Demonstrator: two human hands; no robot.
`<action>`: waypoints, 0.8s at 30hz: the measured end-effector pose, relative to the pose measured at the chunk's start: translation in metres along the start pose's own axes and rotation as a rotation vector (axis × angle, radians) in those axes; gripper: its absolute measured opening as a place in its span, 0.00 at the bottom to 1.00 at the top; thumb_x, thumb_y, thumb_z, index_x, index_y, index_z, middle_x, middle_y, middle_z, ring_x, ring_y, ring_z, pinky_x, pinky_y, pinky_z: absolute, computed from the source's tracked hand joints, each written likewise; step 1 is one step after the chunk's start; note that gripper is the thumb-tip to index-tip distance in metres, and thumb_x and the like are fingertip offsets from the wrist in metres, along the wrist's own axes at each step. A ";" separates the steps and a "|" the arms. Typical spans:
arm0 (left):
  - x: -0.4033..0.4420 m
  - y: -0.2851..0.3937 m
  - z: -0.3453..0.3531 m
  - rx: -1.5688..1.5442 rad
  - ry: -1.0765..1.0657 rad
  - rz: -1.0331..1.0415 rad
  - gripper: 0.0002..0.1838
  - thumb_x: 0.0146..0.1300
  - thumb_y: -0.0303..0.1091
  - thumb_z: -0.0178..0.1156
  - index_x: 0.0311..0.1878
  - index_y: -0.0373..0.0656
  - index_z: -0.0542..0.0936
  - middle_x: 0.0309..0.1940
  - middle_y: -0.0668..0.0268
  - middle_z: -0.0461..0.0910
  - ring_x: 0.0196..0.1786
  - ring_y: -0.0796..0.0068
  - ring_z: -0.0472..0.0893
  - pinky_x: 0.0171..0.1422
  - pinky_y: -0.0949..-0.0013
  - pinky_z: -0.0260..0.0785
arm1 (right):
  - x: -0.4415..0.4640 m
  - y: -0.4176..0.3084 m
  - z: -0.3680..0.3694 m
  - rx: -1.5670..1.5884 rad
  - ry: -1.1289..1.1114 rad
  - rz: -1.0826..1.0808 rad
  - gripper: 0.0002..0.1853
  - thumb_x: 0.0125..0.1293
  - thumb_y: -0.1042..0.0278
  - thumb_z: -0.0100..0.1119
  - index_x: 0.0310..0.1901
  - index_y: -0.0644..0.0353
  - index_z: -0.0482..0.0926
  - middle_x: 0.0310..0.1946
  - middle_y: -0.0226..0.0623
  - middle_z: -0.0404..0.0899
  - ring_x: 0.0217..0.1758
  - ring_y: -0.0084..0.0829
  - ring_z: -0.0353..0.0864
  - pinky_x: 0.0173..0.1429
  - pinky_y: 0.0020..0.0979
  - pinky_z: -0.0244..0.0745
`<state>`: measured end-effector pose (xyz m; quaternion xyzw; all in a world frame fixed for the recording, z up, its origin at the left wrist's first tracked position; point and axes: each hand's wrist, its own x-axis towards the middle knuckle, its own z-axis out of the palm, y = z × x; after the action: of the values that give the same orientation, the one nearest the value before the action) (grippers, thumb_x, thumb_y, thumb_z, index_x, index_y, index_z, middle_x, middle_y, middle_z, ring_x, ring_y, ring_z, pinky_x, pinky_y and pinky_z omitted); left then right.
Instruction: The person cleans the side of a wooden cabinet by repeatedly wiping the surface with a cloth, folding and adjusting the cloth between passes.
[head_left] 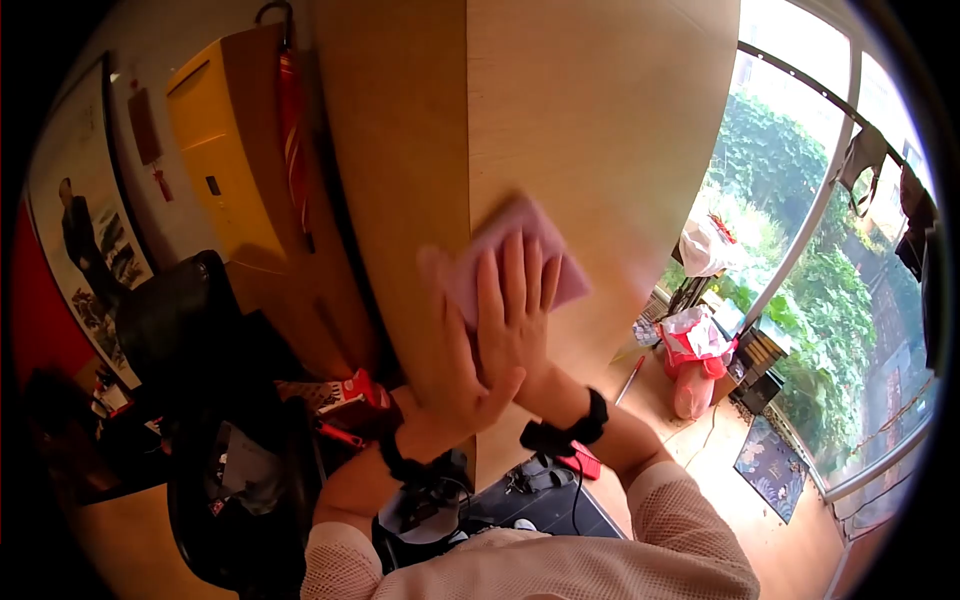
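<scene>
A folded pink-purple cloth (pixel 565 283) lies against the pale wooden surface (pixel 590 120) of a tall cabinet or column, near its vertical edge. My right hand (pixel 518 315) presses flat on the cloth, fingers stretched over it and pointing up. Just to its left is my left hand (pixel 455 370), with straight fingers slightly blurred by motion along the cloth's left side. Its thumb reaches across toward my right wrist; whether it touches the cloth is hard to tell. Black bands circle both wrists.
A black chair (pixel 190 310) stands on the left, with a yellow cabinet (pixel 220 150) and a hanging red umbrella (pixel 292 140) behind. Red packages (pixel 360 390) lie low beside the wood. At right are a large window (pixel 800 200), bags (pixel 695 340) and a floor mat (pixel 772 468).
</scene>
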<state>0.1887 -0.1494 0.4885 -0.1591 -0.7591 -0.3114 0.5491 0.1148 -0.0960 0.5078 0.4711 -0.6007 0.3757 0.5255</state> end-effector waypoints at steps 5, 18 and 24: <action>0.125 0.002 -0.044 0.084 -0.095 0.388 0.44 0.64 0.50 0.53 0.69 0.26 0.46 0.68 0.46 0.51 0.70 0.54 0.54 0.71 0.59 0.47 | 0.141 0.007 -0.014 0.081 0.207 -0.166 0.32 0.61 0.57 0.53 0.66 0.59 0.63 0.68 0.46 0.58 0.71 0.47 0.56 0.71 0.55 0.43; 0.057 0.015 -0.029 0.211 -0.178 0.139 0.50 0.54 0.43 0.63 0.68 0.24 0.44 0.68 0.40 0.48 0.70 0.47 0.53 0.71 0.54 0.47 | 0.052 0.005 -0.004 0.125 0.142 0.017 0.33 0.62 0.53 0.51 0.66 0.62 0.63 0.67 0.49 0.60 0.71 0.50 0.56 0.72 0.59 0.36; -0.069 -0.002 -0.012 0.379 -0.373 -0.062 0.48 0.56 0.46 0.60 0.66 0.21 0.48 0.67 0.32 0.45 0.69 0.34 0.51 0.72 0.48 0.45 | -0.118 0.009 0.026 0.014 0.036 -0.016 0.37 0.63 0.47 0.51 0.62 0.74 0.61 0.64 0.61 0.58 0.70 0.62 0.53 0.68 0.69 0.35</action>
<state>0.2201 -0.1519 0.4262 -0.0846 -0.8964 -0.1456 0.4100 0.0991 -0.0978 0.3881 0.4727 -0.5845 0.3842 0.5360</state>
